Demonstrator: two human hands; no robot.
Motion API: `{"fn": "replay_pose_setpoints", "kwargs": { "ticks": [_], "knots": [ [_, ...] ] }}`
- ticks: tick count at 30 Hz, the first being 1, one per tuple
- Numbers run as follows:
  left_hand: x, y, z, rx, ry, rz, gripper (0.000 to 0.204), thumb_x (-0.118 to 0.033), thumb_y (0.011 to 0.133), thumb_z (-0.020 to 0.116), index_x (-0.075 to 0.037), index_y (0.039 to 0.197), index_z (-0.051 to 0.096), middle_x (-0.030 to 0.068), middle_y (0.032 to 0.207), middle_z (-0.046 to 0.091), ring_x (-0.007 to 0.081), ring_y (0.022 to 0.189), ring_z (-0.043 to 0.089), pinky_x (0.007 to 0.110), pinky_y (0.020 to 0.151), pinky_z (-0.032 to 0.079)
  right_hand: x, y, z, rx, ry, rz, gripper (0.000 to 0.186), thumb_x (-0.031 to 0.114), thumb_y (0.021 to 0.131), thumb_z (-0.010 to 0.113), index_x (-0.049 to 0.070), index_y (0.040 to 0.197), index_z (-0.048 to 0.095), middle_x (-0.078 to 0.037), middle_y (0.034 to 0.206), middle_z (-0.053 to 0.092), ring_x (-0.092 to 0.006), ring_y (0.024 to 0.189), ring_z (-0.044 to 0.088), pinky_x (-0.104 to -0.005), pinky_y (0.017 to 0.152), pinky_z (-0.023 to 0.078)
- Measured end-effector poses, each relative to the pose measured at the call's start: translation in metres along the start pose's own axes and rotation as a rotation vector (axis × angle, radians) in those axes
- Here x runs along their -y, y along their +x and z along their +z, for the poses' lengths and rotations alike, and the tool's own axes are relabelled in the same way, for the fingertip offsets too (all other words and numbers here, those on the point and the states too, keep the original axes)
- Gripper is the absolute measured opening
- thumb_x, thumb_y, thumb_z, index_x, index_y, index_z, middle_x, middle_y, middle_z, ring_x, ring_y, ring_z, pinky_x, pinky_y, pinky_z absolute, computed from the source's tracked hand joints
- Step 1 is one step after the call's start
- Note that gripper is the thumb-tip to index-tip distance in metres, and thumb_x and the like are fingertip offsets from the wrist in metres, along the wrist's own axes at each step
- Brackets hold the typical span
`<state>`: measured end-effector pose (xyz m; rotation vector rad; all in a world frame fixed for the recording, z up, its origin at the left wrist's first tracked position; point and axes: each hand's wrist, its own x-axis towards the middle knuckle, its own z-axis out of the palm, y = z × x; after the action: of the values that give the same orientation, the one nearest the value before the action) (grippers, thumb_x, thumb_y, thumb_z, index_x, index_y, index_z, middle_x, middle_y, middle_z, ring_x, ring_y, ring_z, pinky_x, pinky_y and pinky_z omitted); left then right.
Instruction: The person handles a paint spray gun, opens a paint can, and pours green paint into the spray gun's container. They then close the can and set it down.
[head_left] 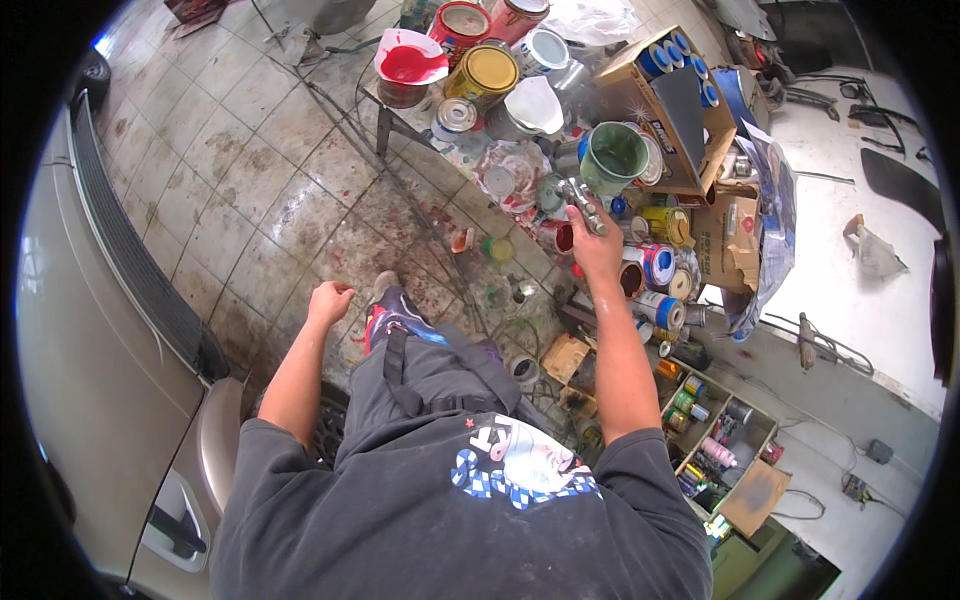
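My right hand (pixel 595 245) is shut on a silver metal tool (pixel 585 200), apparently a spray gun, over a crowded bench of paint containers. Beside it are a green bucket (pixel 612 160), a can of dark red paint (pixel 556 240) and a plastic-covered pot (pixel 502 180). Farther up stand a cup of bright red paint (pixel 405 62) and a yellow-lidded can (pixel 485 78). My left hand (pixel 330 300) hangs with curled fingers above the tiled floor, holding nothing that I can see.
A car body (pixel 110 380) runs along my left. Cardboard boxes (pixel 725 235) and several cans fill the bench's right side, beside a white surface (pixel 850 300) with hoses and parts. A wooden crate (pixel 755 440) of small cans sits lower right. The stained tiled floor (pixel 260 180) lies ahead-left.
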<state>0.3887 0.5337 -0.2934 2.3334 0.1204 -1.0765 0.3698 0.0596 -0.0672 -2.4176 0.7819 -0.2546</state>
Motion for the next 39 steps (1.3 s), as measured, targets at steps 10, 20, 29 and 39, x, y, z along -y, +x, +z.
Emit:
{"fn": "replay_pose_setpoints", "kwargs": {
  "ticks": [10, 20, 29, 39],
  "knots": [
    [-0.013, 0.008, 0.013, 0.033, 0.027, 0.050, 0.032, -0.034, 0.089, 0.071, -0.014, 0.111, 0.081, 0.0152, 0.108, 0.078, 0.0312, 0.103, 0.075, 0.041, 0.093, 0.058, 0.007, 0.001, 0.008, -0.057, -0.022, -0.078, 0.048, 0.047, 0.091, 0.078, 0.016, 0.127, 0.074, -0.017, 0.115, 0.076, -0.0378, 0.109, 0.072, -0.0420, 0.096, 0.054],
    [-0.012, -0.004, 0.029, 0.074, 0.032, 0.079, 0.034, -0.034, 0.088, 0.071, -0.011, 0.111, 0.081, 0.0172, 0.107, 0.078, 0.0323, 0.102, 0.075, 0.041, 0.093, 0.058, 0.001, -0.044, 0.015, -0.168, -0.184, -0.210, 0.044, 0.049, 0.091, 0.076, 0.014, 0.117, 0.076, -0.015, 0.110, 0.076, -0.0382, 0.098, 0.073, -0.0450, 0.083, 0.057],
    [-0.097, -0.039, 0.019, 0.235, -0.238, 0.269, 0.041, -0.036, 0.093, 0.074, -0.006, 0.120, 0.077, 0.0133, 0.112, 0.078, 0.0235, 0.106, 0.073, 0.037, 0.096, 0.055, 0.006, -0.069, 0.043, -0.119, 0.000, -0.029, 0.051, 0.043, 0.097, 0.073, 0.013, 0.138, 0.067, -0.019, 0.128, 0.070, -0.0353, 0.119, 0.067, -0.0407, 0.097, 0.053],
    [-0.253, -0.096, 0.024, 0.325, -0.955, 0.410, 0.049, -0.021, 0.098, 0.069, -0.004, 0.143, 0.057, 0.0121, 0.131, 0.068, 0.0186, 0.122, 0.062, 0.034, 0.104, 0.048, 0.049, -0.157, 0.115, 0.004, 0.323, -0.208, 0.053, 0.003, 0.084, 0.070, 0.005, 0.136, 0.059, -0.034, 0.151, 0.038, -0.0532, 0.122, 0.057, -0.0531, 0.098, 0.052]
  ]
}}
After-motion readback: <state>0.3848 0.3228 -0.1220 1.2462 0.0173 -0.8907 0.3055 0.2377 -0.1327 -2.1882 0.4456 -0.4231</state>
